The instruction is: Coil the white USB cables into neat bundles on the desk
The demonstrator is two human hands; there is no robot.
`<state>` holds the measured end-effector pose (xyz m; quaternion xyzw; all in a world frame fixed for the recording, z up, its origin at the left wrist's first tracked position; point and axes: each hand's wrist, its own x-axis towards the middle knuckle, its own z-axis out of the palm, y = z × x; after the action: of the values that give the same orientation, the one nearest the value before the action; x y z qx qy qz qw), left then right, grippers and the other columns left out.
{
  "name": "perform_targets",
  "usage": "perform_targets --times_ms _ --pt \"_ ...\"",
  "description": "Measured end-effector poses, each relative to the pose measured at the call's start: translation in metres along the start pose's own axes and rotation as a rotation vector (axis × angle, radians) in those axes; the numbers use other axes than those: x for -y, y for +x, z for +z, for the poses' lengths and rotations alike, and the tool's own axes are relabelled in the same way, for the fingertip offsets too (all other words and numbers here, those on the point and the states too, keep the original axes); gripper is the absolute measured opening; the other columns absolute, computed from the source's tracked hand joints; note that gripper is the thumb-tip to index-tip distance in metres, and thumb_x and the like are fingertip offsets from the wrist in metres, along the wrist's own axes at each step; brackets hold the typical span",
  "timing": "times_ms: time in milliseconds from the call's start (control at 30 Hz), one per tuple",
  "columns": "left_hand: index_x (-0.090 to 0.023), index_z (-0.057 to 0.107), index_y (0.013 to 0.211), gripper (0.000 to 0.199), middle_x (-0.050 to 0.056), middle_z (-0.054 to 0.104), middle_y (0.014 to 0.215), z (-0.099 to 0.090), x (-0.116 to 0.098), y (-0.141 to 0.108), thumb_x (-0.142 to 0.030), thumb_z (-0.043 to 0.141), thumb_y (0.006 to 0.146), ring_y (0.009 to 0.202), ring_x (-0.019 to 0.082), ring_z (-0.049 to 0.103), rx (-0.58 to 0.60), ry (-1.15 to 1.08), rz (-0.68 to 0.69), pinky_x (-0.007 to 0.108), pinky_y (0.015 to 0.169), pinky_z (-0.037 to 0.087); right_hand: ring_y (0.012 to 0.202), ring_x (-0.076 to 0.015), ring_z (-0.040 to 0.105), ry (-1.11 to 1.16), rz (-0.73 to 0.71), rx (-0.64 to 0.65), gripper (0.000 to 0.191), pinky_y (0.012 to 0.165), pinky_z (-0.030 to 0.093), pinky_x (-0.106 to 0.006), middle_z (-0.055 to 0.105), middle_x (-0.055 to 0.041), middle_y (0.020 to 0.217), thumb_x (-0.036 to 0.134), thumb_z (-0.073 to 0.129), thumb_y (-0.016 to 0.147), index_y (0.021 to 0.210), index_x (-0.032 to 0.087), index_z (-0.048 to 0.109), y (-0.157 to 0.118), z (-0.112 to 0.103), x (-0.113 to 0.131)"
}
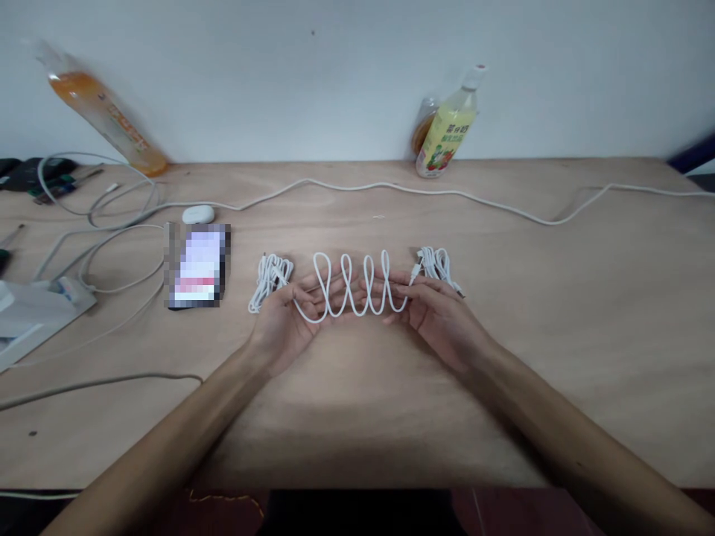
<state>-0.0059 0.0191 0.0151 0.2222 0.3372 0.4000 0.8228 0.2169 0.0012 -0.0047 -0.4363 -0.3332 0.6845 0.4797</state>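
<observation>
A white charging cable (346, 279), spread in several loose loops, stretches between my two hands. My left hand (290, 316) lies palm up beneath its left end, thumb pressed over the cable and fingers extended under the loops. On the other side, my right hand (441, 313) grips the end near a white plug (415, 271) between thumb and fingers. Just beyond my left hand rests a coiled white cable bundle (270, 279). Another coiled bundle (436, 264) sits behind my right hand, partly hidden by it.
A phone (195, 268) and a white earbud case (198, 215) are on the wooden table (586, 298) to the left. Against the wall stand an orange drink bottle (109, 119) and a yellow drink bottle (450, 130). A long white cord (385, 185) runs across the back.
</observation>
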Motion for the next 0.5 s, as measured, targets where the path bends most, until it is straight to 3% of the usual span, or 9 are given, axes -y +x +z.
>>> perform_targets --times_ms 267,500 --pt "-0.009 0.04 0.172 0.094 0.021 0.07 0.153 0.0043 -0.0007 -0.0001 -0.003 0.045 0.078 0.139 0.041 0.07 -0.051 0.017 0.002 0.061 0.117 0.058 0.12 -0.0317 0.077 0.0 0.009 0.015 0.018 0.082 0.064 -0.04 0.086 -0.0105 0.121 0.03 0.081 0.08 0.097 0.024 0.082 -0.0002 0.0017 0.001" --pt "-0.012 0.039 0.173 0.095 0.021 0.069 0.154 0.005 -0.0012 -0.0012 -0.003 0.045 0.079 0.137 0.042 0.071 -0.056 0.016 -0.012 0.065 0.114 0.059 0.134 -0.036 0.071 -0.009 -0.019 0.024 0.008 0.1 0.061 -0.05 0.085 -0.0098 0.122 0.031 0.08 0.078 0.081 0.026 0.075 -0.0005 0.0047 -0.0003"
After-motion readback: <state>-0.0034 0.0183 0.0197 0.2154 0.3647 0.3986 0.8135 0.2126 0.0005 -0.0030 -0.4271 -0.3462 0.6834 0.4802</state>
